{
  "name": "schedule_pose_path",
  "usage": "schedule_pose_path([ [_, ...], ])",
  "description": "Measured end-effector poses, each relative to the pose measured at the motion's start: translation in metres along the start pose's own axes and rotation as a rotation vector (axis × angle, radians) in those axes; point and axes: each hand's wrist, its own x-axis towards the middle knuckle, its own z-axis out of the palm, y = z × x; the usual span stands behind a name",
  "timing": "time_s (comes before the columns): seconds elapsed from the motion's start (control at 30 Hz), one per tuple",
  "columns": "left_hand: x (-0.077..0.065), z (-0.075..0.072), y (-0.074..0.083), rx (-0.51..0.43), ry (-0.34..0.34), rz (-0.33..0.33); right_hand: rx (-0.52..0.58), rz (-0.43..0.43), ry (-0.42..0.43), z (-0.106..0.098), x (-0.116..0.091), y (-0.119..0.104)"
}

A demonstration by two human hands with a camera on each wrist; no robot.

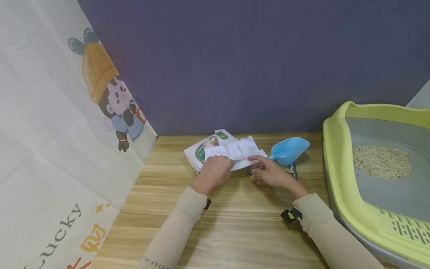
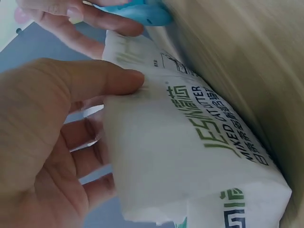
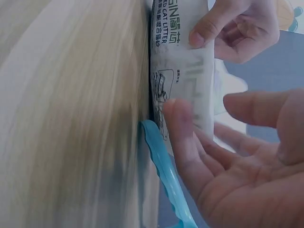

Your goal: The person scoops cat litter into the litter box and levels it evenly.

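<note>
A white bag of cat litter with green and black print lies on the wooden table against the back wall, its top part creased and folded. My left hand pinches the bag's edge, thumb on the printed face and the other fingers behind it. At the bag's right end, my right hand has loosely bent fingers, the index fingertip right at the white edge. In the right wrist view, a gap shows between that hand's thumb and fingers. A blue scoop lies just beyond the right hand, its handle beneath the fingers.
On the right stands a litter box with a yellow-green rim and a grey tray, holding a patch of pale pellets. A small black-and-white patterned item shows under the scoop. A dark wall closes the back; a printed white sheet hangs left.
</note>
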Motion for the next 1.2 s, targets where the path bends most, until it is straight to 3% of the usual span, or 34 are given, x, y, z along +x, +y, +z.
schedule_pose_path([
  [0.23, -0.001, -0.002, 0.002, 0.061, 0.017, 0.023, 0.014, 0.023, 0.018, 0.003, 0.001, 0.001],
  [0.47, -0.001, -0.001, 0.001, -0.046, -0.032, 0.001, -0.009, 0.04, 0.033, 0.002, 0.001, 0.0],
  [0.57, 0.0, -0.001, 0.001, -0.042, -0.022, -0.007, -0.044, 0.038, 0.034, 0.002, 0.0, -0.001],
  [0.7, -0.001, 0.0, 0.0, -0.027, 0.007, -0.011, -0.199, 0.002, 0.06, 0.0, -0.004, -0.005],
  [0.8, -0.001, 0.002, 0.001, -0.036, 0.024, -0.008, -0.387, -0.012, 0.159, -0.006, -0.011, -0.012],
  [0.87, -0.001, 0.004, 0.001, -0.039, 0.034, -0.008, -0.524, 0.011, 0.24, -0.012, -0.018, -0.017],
  [0.97, -0.001, 0.004, 0.001, -0.035, 0.054, -0.007, -0.696, 0.09, 0.292, -0.021, -0.03, -0.026],
  [1.2, 0.0, 0.006, 0.001, -0.032, 0.067, 0.0, -0.886, 0.253, 0.109, -0.03, -0.046, -0.026],
])
